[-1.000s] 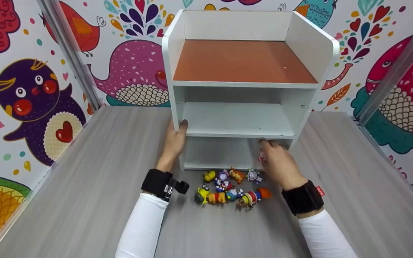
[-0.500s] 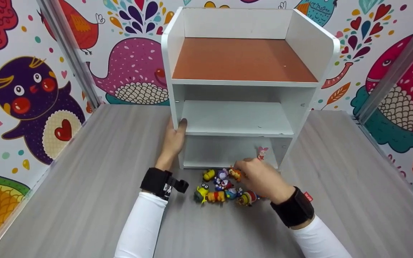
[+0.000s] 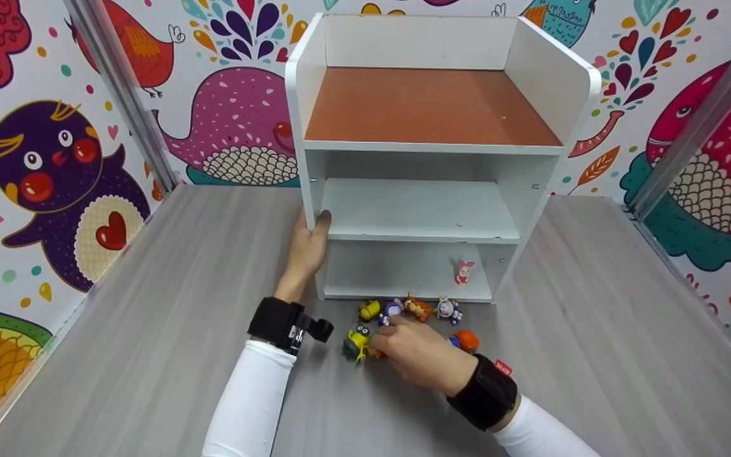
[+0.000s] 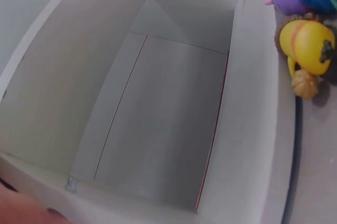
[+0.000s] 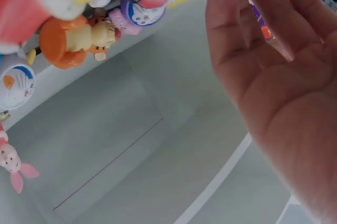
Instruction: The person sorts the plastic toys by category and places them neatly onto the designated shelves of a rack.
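Note:
In the head view my left hand (image 3: 308, 251) grips the left side panel of a white shelf unit (image 3: 432, 149), its thumb on the panel's front edge. My right hand (image 3: 426, 355) is over a cluster of small toy figures in front of the unit and covers several of them. The right wrist view shows its fingers loosely extended; their tips are cut off at the top. A pink piglet figure (image 3: 464, 273) stands on the lowest shelf, at the right. Around the right hand are an orange tiger figure (image 3: 417, 308), a white-and-blue figure (image 3: 448, 310) and a yellow-green figure (image 3: 357, 343).
A yellow figure (image 3: 370, 310) lies by the unit's front edge, and an orange-topped figure (image 3: 467, 341) is right of the hand. The unit has an orange-brown top (image 3: 432, 108) and stands on a grey wood-grain surface (image 3: 169, 355) between patterned walls.
My right hand has left the piglet figure on the lowest shelf. It has moved left and toward me, over the front toy figures. The left hand keeps its place on the panel.

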`<state>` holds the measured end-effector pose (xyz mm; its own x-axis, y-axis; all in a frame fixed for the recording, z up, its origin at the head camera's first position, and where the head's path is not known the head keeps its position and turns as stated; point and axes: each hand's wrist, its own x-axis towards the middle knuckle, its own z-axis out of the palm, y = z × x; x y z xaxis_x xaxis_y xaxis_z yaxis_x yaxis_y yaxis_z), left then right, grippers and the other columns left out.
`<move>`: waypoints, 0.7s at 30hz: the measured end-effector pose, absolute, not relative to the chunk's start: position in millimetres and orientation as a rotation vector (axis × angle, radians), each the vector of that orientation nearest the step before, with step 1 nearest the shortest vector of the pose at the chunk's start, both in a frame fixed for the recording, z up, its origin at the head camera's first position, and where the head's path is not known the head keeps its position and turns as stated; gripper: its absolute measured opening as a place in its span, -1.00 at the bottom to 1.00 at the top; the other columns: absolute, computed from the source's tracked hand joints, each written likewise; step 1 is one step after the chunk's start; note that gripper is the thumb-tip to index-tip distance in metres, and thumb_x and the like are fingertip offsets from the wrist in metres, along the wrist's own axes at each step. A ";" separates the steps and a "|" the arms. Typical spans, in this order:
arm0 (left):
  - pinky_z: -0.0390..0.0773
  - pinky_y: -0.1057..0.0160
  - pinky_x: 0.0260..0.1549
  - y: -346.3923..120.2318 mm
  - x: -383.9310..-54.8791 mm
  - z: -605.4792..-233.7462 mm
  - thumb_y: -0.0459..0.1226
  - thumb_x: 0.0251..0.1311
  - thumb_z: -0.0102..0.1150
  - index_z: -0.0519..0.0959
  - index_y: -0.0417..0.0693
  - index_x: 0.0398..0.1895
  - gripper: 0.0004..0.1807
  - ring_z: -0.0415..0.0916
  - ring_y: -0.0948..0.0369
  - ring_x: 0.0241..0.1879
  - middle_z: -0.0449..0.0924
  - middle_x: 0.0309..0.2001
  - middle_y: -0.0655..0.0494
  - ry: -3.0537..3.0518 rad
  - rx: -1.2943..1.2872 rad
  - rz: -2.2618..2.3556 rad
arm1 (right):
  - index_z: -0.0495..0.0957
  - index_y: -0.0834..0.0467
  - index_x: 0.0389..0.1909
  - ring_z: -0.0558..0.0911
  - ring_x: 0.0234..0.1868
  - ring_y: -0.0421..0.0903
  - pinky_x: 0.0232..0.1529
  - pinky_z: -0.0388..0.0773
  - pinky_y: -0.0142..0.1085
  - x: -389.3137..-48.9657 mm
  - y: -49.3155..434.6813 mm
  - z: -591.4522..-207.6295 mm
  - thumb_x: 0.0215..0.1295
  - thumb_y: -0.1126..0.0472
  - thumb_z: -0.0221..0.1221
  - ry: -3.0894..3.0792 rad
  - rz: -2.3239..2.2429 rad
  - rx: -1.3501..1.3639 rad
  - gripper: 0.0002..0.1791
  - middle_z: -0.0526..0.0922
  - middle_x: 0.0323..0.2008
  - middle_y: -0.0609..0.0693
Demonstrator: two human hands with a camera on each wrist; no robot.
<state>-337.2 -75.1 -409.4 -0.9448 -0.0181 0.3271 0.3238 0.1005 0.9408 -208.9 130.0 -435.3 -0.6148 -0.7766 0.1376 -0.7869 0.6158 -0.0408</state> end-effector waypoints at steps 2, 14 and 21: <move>-0.08 -0.11 0.57 -75.1 -337.3 -408.8 -0.24 0.53 -0.17 0.02 -0.23 0.58 -0.37 -0.05 -0.08 0.59 0.07 0.56 -0.23 -2.126 -0.299 -1.923 | 0.66 0.11 -0.30 0.57 -0.31 -0.12 -0.26 0.58 -0.30 -209.1 129.6 -436.8 0.23 0.39 0.30 -2.727 0.141 1.313 -0.88 0.70 -0.36 -0.06; -0.06 -0.12 0.56 -74.5 -337.7 -408.2 -0.24 0.53 -0.17 0.05 -0.24 0.56 -0.38 -0.02 -0.09 0.58 0.10 0.55 -0.24 -2.129 -0.292 -1.917 | 0.66 0.08 -0.26 0.62 -0.27 -0.09 -0.18 0.62 -0.28 -209.9 130.4 -441.8 0.20 0.41 0.29 -2.681 0.096 1.316 -0.82 0.73 -0.31 -0.04; -0.04 -0.12 0.56 -74.3 -337.8 -409.4 -0.25 0.52 -0.18 0.05 -0.28 0.56 -0.38 -0.02 -0.11 0.57 0.10 0.54 -0.27 -2.121 -0.313 -1.904 | 0.59 0.08 -0.18 0.69 -0.30 -0.10 -0.32 0.66 -0.29 -208.1 129.3 -441.8 0.30 0.32 0.28 -2.774 0.140 1.349 -0.87 0.67 -0.26 -0.01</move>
